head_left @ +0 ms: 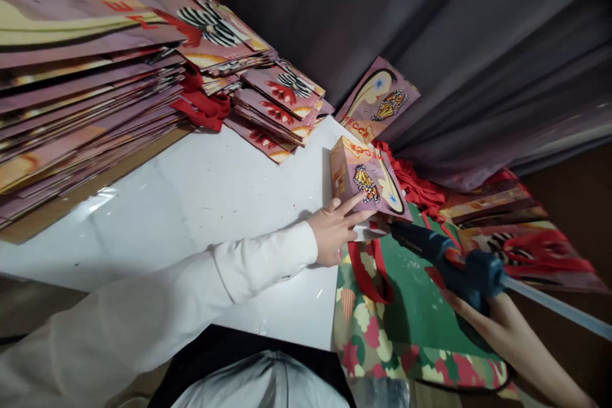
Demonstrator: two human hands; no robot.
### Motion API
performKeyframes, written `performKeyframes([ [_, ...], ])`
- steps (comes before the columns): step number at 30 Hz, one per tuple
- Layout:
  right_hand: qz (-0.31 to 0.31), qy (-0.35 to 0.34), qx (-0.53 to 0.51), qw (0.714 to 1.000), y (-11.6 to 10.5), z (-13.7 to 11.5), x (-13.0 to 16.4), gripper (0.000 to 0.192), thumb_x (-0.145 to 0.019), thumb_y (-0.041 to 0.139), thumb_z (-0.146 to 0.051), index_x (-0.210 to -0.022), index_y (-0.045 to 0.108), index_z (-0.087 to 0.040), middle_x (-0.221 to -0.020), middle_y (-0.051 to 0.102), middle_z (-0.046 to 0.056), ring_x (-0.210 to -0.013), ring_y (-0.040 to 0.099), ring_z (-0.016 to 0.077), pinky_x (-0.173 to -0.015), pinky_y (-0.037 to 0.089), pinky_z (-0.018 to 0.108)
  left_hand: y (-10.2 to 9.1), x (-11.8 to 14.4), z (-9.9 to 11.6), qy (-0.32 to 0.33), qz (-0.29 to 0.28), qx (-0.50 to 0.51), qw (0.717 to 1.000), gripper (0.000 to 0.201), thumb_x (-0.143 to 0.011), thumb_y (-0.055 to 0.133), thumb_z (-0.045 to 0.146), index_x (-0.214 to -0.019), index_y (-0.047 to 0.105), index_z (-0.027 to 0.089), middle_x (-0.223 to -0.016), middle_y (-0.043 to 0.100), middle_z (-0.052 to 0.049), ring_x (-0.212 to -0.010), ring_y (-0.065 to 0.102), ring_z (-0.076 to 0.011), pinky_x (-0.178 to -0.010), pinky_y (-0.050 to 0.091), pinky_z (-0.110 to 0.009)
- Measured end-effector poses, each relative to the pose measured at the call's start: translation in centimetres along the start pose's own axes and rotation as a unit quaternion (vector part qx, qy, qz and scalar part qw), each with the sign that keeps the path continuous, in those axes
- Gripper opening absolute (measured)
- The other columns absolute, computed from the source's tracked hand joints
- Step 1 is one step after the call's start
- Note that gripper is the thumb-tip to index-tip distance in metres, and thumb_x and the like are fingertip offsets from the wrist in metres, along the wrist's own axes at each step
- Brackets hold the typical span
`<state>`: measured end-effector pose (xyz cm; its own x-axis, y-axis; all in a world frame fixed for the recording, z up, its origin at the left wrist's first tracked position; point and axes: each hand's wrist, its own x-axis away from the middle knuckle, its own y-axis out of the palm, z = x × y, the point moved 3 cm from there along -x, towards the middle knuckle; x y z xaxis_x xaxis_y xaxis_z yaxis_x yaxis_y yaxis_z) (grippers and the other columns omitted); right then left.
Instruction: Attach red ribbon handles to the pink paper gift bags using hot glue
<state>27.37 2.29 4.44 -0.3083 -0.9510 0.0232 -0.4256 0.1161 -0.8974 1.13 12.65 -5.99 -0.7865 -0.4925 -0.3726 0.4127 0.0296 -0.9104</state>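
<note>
left hand point(335, 229) pressed flat, fingers spread, on butterfly paper bag point(366, 177) | right hand point(502, 325) clamped on blue glue gun point(449, 261), nozzle at bag base | white tabletop point(215, 197)

left arm: long white sleeve, ribbed cuff | right arm: bare forearm, no sleeve visible | torso: dark garment edge

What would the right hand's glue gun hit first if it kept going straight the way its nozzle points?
Most likely the butterfly-print paper bag that the left hand steadies. The glue gun in the right hand aims at its lower edge, though depth is hard to judge.
</note>
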Motion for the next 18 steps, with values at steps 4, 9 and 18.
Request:
performKeyframes([
  [4,-0.013,0.133,-0.095,0.986,0.6,2.5,1.5,0.043,-0.053,0.078,-0.055,-0.066,0.057,-0.02,-0.063,0.058,-0.001,-0.057,0.052,0.0146,-0.047,0.044,0.022,-0.1,0.1,0.1,-0.002,0.008,-0.014,1.0,0.037,-0.066,0.064,0.033,-0.1,0.071,0.022,-0.155,0.031,-0.004,-0.144,0.005,-0.0377,-0.1,0.026,-0.052],
  [9,0.017,0.236,-0.174,0.956,1.9,4.3,2.1,0.049,-0.05,0.08,-0.058,-0.071,0.053,-0.023,-0.068,0.061,-0.001,-0.066,0.06,0.0199,-0.053,0.049,0.025,-0.2,0.0,-0.1,-0.007,-0.017,-0.006,1.0,0.037,-0.065,0.062,0.029,-0.101,0.069,0.022,-0.156,0.028,-0.005,-0.145,0.005,-0.037,-0.097,0.028,-0.052],
  [18,-0.104,0.157,-0.114,0.975,3.1,2.3,0.0,0.043,-0.062,0.072,-0.06,-0.072,0.056,-0.021,-0.067,0.058,-0.003,-0.061,0.056,0.0147,-0.048,0.044,0.022,-1.0,0.0,0.2,-0.025,-0.042,-0.015,0.999,0.043,-0.062,0.058,0.021,-0.104,0.068,0.024,-0.156,0.027,-0.005,-0.143,0.012,-0.0393,-0.092,0.032,-0.049],
])
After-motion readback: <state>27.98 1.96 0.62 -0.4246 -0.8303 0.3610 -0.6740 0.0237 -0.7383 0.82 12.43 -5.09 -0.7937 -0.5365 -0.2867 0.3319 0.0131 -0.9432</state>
